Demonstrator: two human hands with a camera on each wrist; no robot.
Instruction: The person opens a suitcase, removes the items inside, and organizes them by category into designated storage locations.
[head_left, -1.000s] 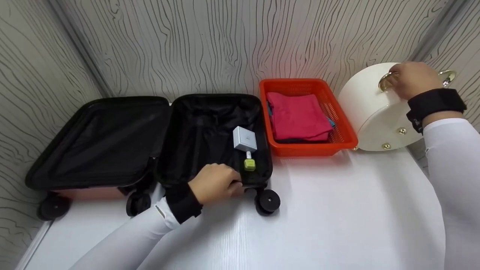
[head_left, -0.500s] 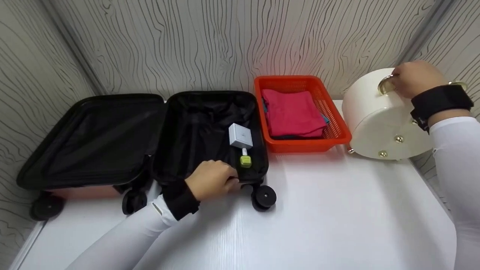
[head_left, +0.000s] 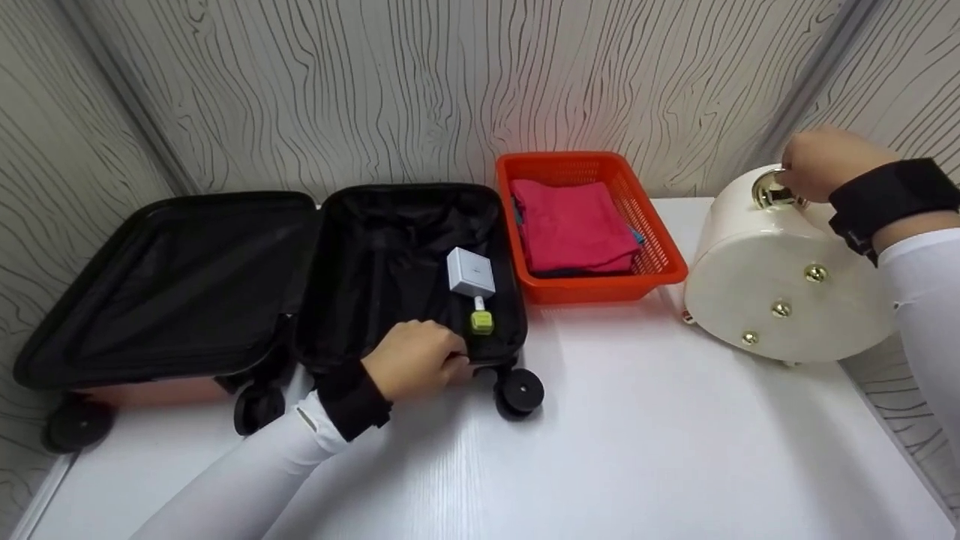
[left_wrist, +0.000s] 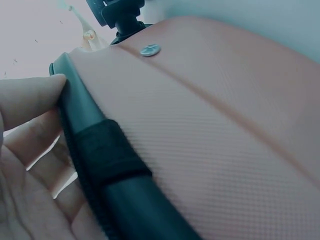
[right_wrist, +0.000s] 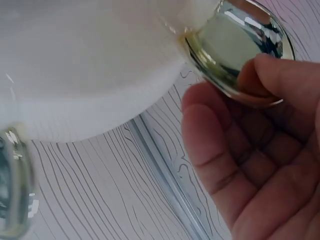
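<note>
My left hand (head_left: 412, 360) grips the near rim of an open pink suitcase (head_left: 390, 292). In the left wrist view the thumb lies on the suitcase's black edge strip (left_wrist: 82, 105), with the fingers behind it. A white box (head_left: 471, 272) and a small bottle of yellow-green liquid with a white cap (head_left: 481, 321) lie inside the suitcase. Far right, my right hand (head_left: 836, 161) pinches a shiny gold handle (right_wrist: 240, 45) on top of a cream rounded case (head_left: 757, 277). Gold studs dot the case's near face, and a second gold handle (right_wrist: 12, 180) shows in the right wrist view.
An orange basket (head_left: 600, 292) holding folded pink cloth (head_left: 574, 225) stands between suitcase and case. The suitcase's lid (head_left: 187, 292) lies open on the left, near the wall. Black wheels (head_left: 519, 392) stick out toward the front of the white table (head_left: 637, 442).
My right hand has drawn the cream case nearer and turned it, so more of its studded face shows. The left hand keeps its hold on the suitcase rim. The head view has shifted slightly.
</note>
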